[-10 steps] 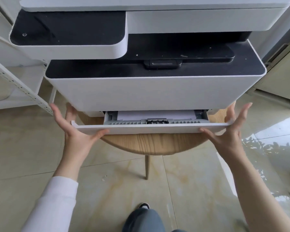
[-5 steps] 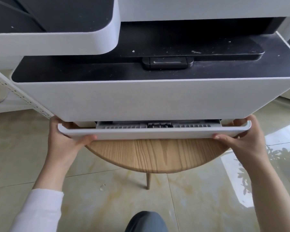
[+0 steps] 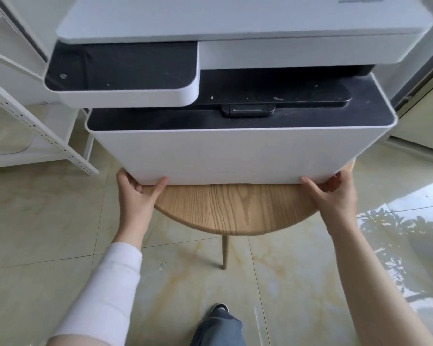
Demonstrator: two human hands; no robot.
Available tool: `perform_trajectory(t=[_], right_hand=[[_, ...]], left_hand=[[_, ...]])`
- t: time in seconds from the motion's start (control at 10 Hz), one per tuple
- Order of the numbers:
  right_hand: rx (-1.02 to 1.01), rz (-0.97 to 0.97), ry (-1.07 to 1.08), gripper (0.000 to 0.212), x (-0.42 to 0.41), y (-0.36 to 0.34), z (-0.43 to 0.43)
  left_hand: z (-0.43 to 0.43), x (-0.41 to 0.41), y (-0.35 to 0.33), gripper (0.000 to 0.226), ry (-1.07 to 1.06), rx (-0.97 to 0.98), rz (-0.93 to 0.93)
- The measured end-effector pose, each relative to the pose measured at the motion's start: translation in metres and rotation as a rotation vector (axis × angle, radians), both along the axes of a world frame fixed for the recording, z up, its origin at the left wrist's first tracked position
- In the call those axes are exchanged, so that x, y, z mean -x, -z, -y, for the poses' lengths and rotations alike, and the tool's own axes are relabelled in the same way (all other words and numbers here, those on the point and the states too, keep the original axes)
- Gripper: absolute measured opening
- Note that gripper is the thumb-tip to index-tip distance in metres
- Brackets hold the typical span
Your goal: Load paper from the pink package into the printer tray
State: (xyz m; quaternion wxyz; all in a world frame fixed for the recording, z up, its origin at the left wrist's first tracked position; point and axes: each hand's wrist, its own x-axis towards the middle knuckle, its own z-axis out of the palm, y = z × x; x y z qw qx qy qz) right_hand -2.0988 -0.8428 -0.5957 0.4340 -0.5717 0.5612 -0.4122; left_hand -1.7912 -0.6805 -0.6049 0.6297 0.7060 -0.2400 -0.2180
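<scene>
White plastic forms the body of the boxy printer (image 3: 235, 151), whose top surfaces are black and dusty, and which is set on a round light-wood worktop (image 3: 235, 208) carried on a slim wooden leg. The white printer tray (image 3: 235, 176) is seen fully pushed in, its front flush with the lower front panel, so no paper can be seen inside. The left hand (image 3: 135, 193) is placed at the lower left corner of the tray front, thumb laid on the front face and fingers curled beneath the edge, so that the corner is gripped. The right hand (image 3: 332, 191) is placed in the same way at the lower right corner, thumb on the front and fingers tucked under. A white sleeve (image 3: 105, 290) covers the left forearm; the right forearm is bare. A white perforated metal shelf frame (image 3: 35, 126) is seen left of the printer, and glossy beige marbled floor tiles (image 3: 48, 233) lie below. The pink package is not shown in the view.
</scene>
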Motion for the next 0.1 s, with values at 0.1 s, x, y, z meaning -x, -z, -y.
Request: perform_trajectory(t=[0.1], right_hand=[[-0.137, -0.025, 0.070, 0.070, 0.0045, -0.0204, -0.0224]], left_hand=[[-0.0156, 0.0220, -0.0159, 0.069, -0.028, -0.082, -0.039]])
